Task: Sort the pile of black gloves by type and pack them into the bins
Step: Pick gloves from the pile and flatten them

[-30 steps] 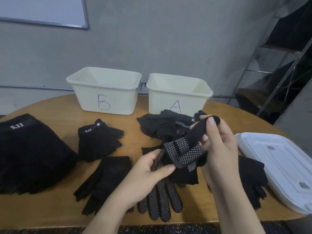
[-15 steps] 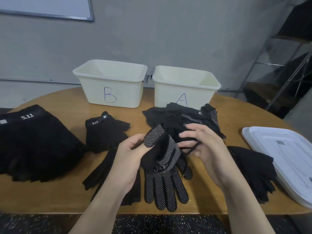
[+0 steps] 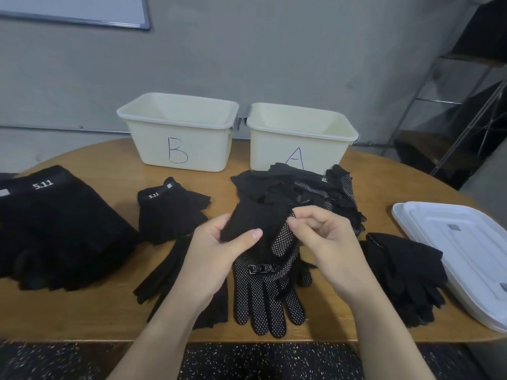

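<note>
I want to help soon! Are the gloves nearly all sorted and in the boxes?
Not yet. Some sorting looks done: a 5.11 stack and smaller groups lie apart on the table. Now the left hand and right hand hold a dotted glove. The mixed pile remains, and bin B and bin A look empty.

Glove turned over between the hands

The dotted glove [image 3: 284, 239] that was lifted high in the right hand [image 3: 326, 242] a second ago now sits low over the table, its plain black side up. The left hand [image 3: 216, 253] has closed in and pinches the cuff with its thumb on top; the right hand's fingers have curled at the glove's upper edge.
</note>
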The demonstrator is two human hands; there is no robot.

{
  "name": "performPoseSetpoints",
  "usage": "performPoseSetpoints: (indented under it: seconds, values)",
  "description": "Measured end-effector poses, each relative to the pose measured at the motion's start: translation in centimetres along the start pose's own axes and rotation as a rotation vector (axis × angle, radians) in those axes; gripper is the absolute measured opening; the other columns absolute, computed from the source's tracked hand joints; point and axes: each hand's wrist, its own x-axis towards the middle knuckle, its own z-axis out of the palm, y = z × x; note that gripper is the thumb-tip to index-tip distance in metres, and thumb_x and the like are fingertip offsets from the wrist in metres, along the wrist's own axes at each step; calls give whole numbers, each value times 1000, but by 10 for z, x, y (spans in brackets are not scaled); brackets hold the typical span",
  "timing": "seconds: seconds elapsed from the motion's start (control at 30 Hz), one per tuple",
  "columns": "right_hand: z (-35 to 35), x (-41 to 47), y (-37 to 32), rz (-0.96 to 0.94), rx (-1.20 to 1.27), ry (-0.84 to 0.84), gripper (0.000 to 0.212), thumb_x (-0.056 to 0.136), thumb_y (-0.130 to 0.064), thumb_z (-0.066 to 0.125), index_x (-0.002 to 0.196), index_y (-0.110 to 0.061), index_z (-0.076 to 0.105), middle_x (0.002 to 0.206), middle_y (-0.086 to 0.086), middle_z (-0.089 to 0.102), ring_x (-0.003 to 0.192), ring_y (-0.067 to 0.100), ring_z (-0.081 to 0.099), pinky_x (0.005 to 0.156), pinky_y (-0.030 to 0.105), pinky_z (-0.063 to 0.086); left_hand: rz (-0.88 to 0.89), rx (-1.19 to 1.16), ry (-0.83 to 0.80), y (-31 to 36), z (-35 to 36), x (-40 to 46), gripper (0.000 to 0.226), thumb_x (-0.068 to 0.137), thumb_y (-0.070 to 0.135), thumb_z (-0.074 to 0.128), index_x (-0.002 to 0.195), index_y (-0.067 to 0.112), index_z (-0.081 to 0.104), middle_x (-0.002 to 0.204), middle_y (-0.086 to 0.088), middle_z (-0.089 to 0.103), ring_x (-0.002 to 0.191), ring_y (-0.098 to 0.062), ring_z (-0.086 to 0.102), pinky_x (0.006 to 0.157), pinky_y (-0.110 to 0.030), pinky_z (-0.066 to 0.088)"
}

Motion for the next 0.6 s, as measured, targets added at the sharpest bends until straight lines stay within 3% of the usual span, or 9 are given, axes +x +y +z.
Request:
performPoseSetpoints:
  seconds: [0.07, 0.13, 0.2, 0.27, 0.3, 0.37, 0.43, 0.5, 0.6]
  values:
    - [-3, 0, -1, 58, 151, 28, 13, 99, -13, 64, 103, -4, 73, 97, 25, 74, 83, 29, 62, 80, 43, 48, 1, 35, 12, 1, 0, 0, 6, 92, 13, 74, 95, 17, 77, 91, 9, 80, 92, -3, 73, 81, -13, 54]
    - [-6, 1, -3, 89, 241, 10, 19, 103, -11, 56, 107, -1, 73, 102, 26, 74, 87, 31, 65, 82, 43, 53, 25, 88, 44, 2, 1, 0, 17, 94, 20, 72, 78, 13, 72, 75, 5, 76, 78, -4, 71, 79, -16, 51]
    - [-9, 1, -5, 88, 270, -55, 31, 106, -21, 51, 89, -9, 74, 89, 23, 62, 85, 29, 58, 84, 40, 50, 60, 60, 48, 5, 3, 0, 22, 96, 21, 69, 77, 10, 70, 73, 1, 75, 76, -11, 70, 83, -26, 53]
    - [-11, -1, -8, 105, 267, -118, 45, 103, -40, 49, 64, -19, 60, 76, 16, 39, 78, 26, 43, 81, 36, 43, 101, 17, 54, 8, 4, -1, 18, 98, 21, 67, 85, 10, 72, 82, -3, 78, 82, -15, 73, 85, -36, 57]
    - [-11, -1, -10, 109, 248, -150, 46, 101, -44, 49, 64, -22, 63, 73, 13, 44, 77, 27, 46, 79, 34, 45, 120, 8, 65, 9, 5, -1, 16, 98, 21, 67, 87, 11, 73, 85, -3, 78, 82, -14, 73, 83, -36, 56]
    - [-10, -3, -11, 110, 197, -177, 35, 101, -37, 52, 89, -19, 79, 91, 8, 74, 89, 26, 68, 84, 37, 53, 156, -22, 90, 13, 6, -2, 12, 98, 17, 66, 91, 11, 75, 86, -2, 79, 80, -10, 73, 78, -29, 55]
    - [-9, -4, -11, 110, 161, -160, 22, 101, -20, 59, 109, -12, 77, 106, 12, 78, 98, 30, 74, 86, 42, 55, 169, -65, 103, 17, 6, -3, 11, 97, 12, 66, 94, 10, 76, 86, 0, 79, 78, -7, 73, 73, -22, 55]
    - [-10, -5, -12, 100, 150, -151, 19, 101, -11, 60, 109, -10, 77, 102, 19, 77, 89, 36, 72, 78, 43, 56, 181, -77, 120, 21, 5, -4, 12, 97, 11, 66, 92, 13, 77, 82, 4, 77, 72, -3, 70, 69, -18, 53]
    - [-11, -6, -16, 87, 157, -157, 18, 101, -10, 59, 105, -6, 75, 96, 31, 70, 77, 28, 64, 62, 31, 55, 178, -54, 137, 20, 1, -4, 15, 97, 16, 68, 91, 23, 79, 91, 2, 79, 86, -11, 74, 80, -32, 57]
